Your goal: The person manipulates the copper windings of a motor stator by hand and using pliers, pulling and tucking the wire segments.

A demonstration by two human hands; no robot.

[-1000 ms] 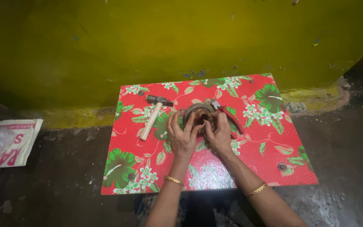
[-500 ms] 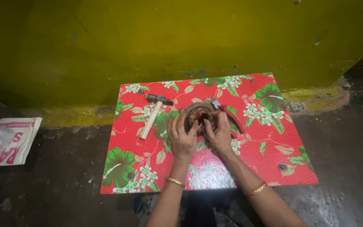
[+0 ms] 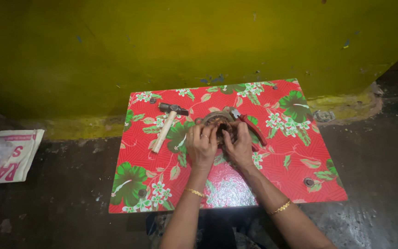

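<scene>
Left hand [image 3: 202, 146]: rests palm-down on the desk, fingers [image 3: 207, 133] curled forward onto the near left side of the coil; a ring shows on one finger and a gold bangle [image 3: 193, 192] sits at the wrist.
Right hand [image 3: 239, 144]: just beside the left, fingers bent in and pressed to the near right side of the coil; whether they pinch a strand is hidden by the knuckles.
Coil [image 3: 216, 119]: a small, dark, rusty-brown ring of wire, lying flat near the desk's middle, slightly toward the far edge.
Key relation: the coil lies straight ahead of both sets of fingertips, away from the body. Both hands touch it; the left covers more of its rim, and neither is clearly nearer.
Pliers [image 3: 248, 127]: red-handled, touching the right of the coil, long axis running from the far left down to the near right, handles alongside the right hand.
Hammer [image 3: 167, 125]: wooden handle, dark head at the far end, lying apart to the left of the left hand, tilted a little off the desk's depth.
Desk [image 3: 295, 152]: low, covered in red floral sheet, set against a yellow wall [image 3: 162, 41].
Sack [image 3: 10, 154]: white, printed, on the floor well to the left.
</scene>
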